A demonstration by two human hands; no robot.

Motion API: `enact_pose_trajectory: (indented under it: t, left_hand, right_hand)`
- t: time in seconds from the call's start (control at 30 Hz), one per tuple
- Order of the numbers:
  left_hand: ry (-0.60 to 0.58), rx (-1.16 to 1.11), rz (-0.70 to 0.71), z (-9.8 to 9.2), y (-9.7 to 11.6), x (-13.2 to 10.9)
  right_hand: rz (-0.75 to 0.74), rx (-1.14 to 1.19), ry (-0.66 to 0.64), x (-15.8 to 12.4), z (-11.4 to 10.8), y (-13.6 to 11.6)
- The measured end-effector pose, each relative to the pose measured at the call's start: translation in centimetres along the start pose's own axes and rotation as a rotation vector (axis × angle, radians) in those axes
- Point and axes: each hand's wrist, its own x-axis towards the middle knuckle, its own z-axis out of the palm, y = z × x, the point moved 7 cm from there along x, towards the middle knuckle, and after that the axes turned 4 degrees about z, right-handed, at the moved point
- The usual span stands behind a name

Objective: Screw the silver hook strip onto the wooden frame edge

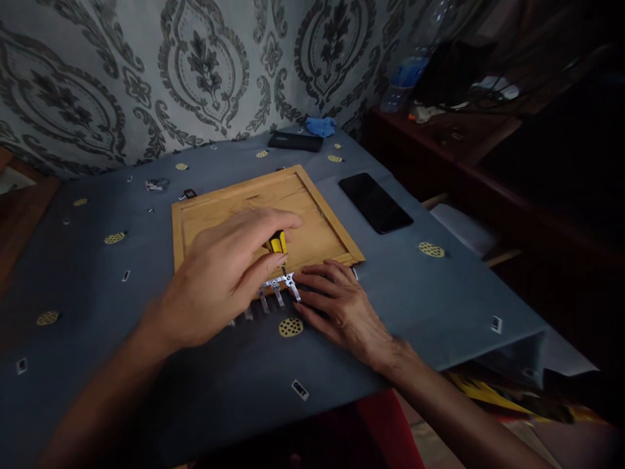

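Note:
A framed wooden panel (234,207) lies on the blue cloth-covered table. Along its near edge sits a silver metal rack (277,292) with several hook-like prongs. My left hand (215,273) is closed around a small yellow-and-black screwdriver (278,242), held upright with its shaft pointing down at the rack's right end. The fingers hide part of the handle. My right hand (336,301) rests at the panel's near right corner with fingers stretched out, the fingertips beside the rack's rightmost prong.
A black smartphone (375,202) lies right of the panel. Behind are a dark flat case (295,142) and a crumpled blue cloth (321,126). A small clear packet (156,185) lies at the back left. A plastic bottle (405,81) stands on dark furniture at the right.

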Motion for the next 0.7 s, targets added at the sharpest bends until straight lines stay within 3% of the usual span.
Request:
enact_pose_trajectory:
  t: [0.7]
  left_hand:
    - [-0.05,0.027,0.054,2.2,0.1,-0.1]
  right_hand:
    - [-0.014,0.008,0.026,0.1,-0.3,-0.2]
